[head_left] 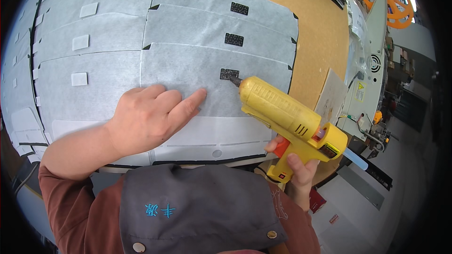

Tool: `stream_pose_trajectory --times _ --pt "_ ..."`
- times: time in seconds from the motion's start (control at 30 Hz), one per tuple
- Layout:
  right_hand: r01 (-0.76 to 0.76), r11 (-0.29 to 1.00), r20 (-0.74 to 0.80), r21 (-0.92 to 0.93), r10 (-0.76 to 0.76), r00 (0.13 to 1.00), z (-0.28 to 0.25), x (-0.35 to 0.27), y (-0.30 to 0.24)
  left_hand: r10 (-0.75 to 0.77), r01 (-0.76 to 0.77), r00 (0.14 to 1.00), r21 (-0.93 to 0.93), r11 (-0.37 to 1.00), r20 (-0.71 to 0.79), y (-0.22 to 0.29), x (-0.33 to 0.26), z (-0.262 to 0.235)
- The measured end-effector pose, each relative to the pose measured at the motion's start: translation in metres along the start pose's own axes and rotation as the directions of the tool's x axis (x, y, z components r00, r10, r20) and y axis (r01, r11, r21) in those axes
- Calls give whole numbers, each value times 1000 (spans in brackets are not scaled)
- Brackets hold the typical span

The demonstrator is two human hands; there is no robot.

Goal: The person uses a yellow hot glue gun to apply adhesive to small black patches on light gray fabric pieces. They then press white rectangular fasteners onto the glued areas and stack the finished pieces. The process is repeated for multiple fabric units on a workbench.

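My right hand [297, 164] grips the handle of a yellow glue gun [282, 113], one finger on its orange trigger. The gun's dark nozzle touches a small black patch [229, 74] on the nearest grey fabric sheet [188, 68]. My left hand [153, 115] lies flat on that same sheet, its forefinger stretched out toward the patch and stopping a little short of it. A clear glue stick [355, 159] pokes out of the gun's back end.
Two more grey sheets with black patches [234, 39] overlap behind the near one. At the left lie several grey sheets with white patches [80, 42]. The brown tabletop [320, 33] shows at the right, with a white machine [372, 80] beyond its edge.
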State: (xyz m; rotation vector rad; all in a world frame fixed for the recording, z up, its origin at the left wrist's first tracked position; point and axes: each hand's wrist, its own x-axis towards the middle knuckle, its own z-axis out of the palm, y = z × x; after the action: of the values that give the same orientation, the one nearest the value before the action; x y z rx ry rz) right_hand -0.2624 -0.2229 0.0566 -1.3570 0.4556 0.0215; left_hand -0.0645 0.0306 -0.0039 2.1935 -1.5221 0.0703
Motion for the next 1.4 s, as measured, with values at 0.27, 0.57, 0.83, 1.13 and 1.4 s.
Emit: stream_pose_trajectory --times 0.27,0.57,0.83,1.13,1.4 --pt "-29 999 64 -35 31 997 3 14 -1 6 -6 1000 12 1000 4 -1 -1 0" --pt "26 996 30 -87 -23 999 -2 11 -1 0 0 1000 9 1000 0 0 -1 1" --pt "44 997 -8 -66 -44 999 -5 10 -1 3 -3 1000 -4 1000 -3 0 1 1" --pt "20 999 -13 -29 -20 1000 -7 6 1 -2 2 1000 -18 1000 0 0 0 1" --pt "22 1000 -18 -22 -22 1000 -6 5 2 8 -8 1000 -15 1000 -11 0 0 2"
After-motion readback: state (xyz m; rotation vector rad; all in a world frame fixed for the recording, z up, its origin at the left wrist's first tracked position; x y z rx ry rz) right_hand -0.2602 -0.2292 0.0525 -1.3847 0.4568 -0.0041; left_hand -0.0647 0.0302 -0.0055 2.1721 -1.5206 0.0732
